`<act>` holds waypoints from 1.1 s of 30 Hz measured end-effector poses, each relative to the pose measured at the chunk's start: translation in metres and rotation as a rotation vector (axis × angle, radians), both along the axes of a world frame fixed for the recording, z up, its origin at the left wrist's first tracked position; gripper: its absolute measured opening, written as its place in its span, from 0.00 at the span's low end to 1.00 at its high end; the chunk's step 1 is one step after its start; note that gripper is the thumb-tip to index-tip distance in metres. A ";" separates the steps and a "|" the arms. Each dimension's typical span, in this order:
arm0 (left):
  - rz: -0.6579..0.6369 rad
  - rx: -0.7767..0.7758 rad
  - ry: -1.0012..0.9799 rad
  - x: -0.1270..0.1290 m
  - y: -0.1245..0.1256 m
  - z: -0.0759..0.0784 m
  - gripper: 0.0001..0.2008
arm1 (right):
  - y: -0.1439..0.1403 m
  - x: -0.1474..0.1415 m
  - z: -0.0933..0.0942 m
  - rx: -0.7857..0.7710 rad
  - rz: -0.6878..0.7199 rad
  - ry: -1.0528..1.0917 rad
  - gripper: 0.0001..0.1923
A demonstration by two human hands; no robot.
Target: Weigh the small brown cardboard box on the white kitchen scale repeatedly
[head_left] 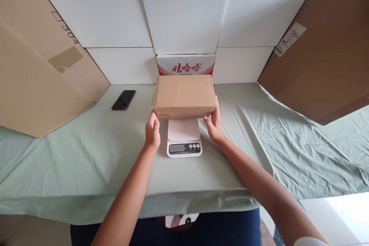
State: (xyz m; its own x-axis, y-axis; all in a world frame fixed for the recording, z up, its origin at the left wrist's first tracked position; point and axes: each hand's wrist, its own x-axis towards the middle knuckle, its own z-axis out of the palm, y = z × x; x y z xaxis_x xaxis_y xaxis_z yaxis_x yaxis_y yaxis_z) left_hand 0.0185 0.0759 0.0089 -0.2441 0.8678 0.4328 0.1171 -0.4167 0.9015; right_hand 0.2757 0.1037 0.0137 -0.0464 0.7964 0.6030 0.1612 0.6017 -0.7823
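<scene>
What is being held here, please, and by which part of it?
A brown rectangular cardboard box, held at its two ends, near the front corners, between the left hand and right hand.

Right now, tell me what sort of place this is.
Perhaps a makeshift weighing workspace: a green cloth-covered table, a flat white digital scale and a brown rectangular cardboard box suggest it.

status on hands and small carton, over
Left hand, right hand: holding small carton at both ends. It hides rear of scale; contact unclear. Phone lies left, out of the way.
</scene>
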 end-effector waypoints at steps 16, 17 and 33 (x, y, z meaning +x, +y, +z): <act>-0.072 -0.035 -0.114 0.002 -0.076 -0.020 0.40 | -0.073 0.008 -0.011 -0.163 0.065 0.081 0.42; -0.065 -0.036 -0.120 0.002 -0.076 -0.020 0.41 | -0.072 0.007 -0.011 -0.163 0.068 0.079 0.42; -0.028 -0.056 -0.136 0.000 -0.074 -0.021 0.41 | -0.065 0.006 -0.010 -0.190 0.076 0.087 0.43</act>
